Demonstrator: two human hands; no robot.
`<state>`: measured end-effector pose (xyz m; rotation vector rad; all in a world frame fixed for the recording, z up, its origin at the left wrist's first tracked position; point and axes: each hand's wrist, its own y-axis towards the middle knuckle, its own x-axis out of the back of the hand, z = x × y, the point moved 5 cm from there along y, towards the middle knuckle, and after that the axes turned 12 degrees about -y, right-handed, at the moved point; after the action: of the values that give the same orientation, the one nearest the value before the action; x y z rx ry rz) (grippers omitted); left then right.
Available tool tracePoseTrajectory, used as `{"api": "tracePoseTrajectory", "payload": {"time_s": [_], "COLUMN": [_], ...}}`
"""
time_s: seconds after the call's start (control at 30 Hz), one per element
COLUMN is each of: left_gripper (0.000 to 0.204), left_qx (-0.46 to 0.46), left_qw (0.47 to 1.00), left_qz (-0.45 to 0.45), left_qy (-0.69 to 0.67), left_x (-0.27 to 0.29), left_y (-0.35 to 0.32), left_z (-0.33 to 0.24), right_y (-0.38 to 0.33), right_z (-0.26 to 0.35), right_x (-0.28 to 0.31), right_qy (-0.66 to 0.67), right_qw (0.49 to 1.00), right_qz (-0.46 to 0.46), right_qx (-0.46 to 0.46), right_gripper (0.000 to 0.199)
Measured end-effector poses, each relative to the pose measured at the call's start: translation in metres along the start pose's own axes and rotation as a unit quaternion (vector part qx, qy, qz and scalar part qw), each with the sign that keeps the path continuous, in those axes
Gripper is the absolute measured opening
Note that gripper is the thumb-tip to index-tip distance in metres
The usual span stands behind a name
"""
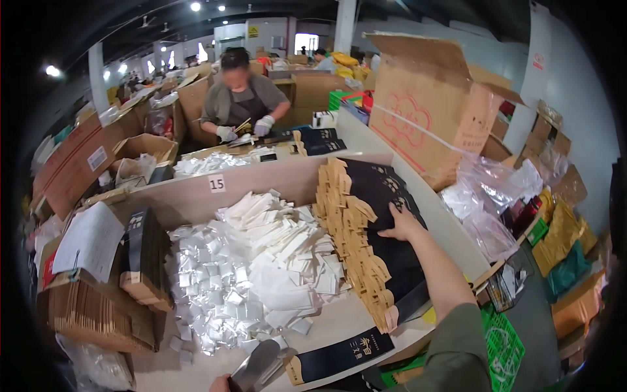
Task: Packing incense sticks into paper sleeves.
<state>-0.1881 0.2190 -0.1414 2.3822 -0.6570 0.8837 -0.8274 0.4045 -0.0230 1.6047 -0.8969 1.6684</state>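
My right hand [401, 223] lies on a fanned stack of flat black packets with tan ends [382, 189], its thumb and fingers spread over the black side. At the lower edge, only part of my left hand [220, 384] shows, closed round a shiny metal tool with broad rounded blades [257, 364]; its exact kind is unclear. Beside that tool a single black packet with gold print [343, 356] lies flat near the table's front edge. In the middle spread a heap of white paper sachets [281, 242] and, to its left, a heap of small silvery sachets [209, 281].
A low partition [255, 183] bounds the table's far side; beyond it a gloved co-worker [245, 98] handles packets. Cartons with upright packets [98, 313] stand at left. A large open carton [424, 111] rises at back right. A green crate [503, 346] sits low on the right.
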Motion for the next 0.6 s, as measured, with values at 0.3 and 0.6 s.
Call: {"api": "tracePoseTrajectory", "payload": {"time_s": [0.3, 0.6], "left_gripper": [0.062, 0.051], "left_qx": [0.056, 0.185], "left_qw": [0.875, 0.877], "left_qz": [0.398, 0.387], "left_qy": [-0.269, -0.218], "left_x": [-0.032, -0.032], "left_y": [0.016, 0.010], "left_z": [-0.099, -0.068], "right_y": [-0.277, -0.328], "right_z": [0.198, 0.267], "right_x": [-0.023, -0.075], "right_qy": [-0.018, 0.010], "right_qw": [0.849, 0.849], "right_qz": [0.053, -0.075], "right_qx": [0.525, 0.523], "right_gripper": [0.057, 0.025]}}
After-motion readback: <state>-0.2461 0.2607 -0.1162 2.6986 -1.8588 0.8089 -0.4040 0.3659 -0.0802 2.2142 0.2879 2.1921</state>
